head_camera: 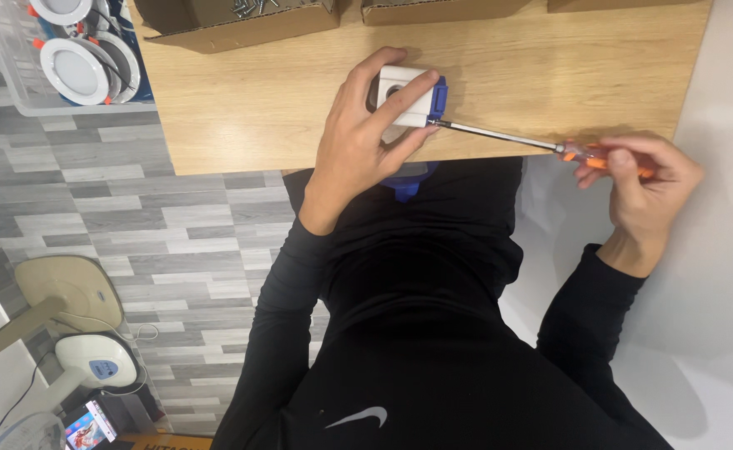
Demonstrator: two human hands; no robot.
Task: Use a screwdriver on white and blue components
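Note:
My left hand [358, 142] presses a small white box-shaped part [404, 96] with a blue piece on its right side against the wooden table [250, 108], near the table's front edge. My right hand [641, 179] grips the orange handle of a screwdriver [500, 136]. Its long metal shaft runs left, and the tip meets the right side of the white part by the blue piece. A second blue piece [404, 182] shows below the table edge, under my left palm.
Open cardboard boxes [241, 25] line the table's far edge, one holding metal screws. A clear bin of round white lamp fittings [75, 58] stands at the upper left. On the grey plank floor are a fan base [71, 287] and other devices. A white wall is on the right.

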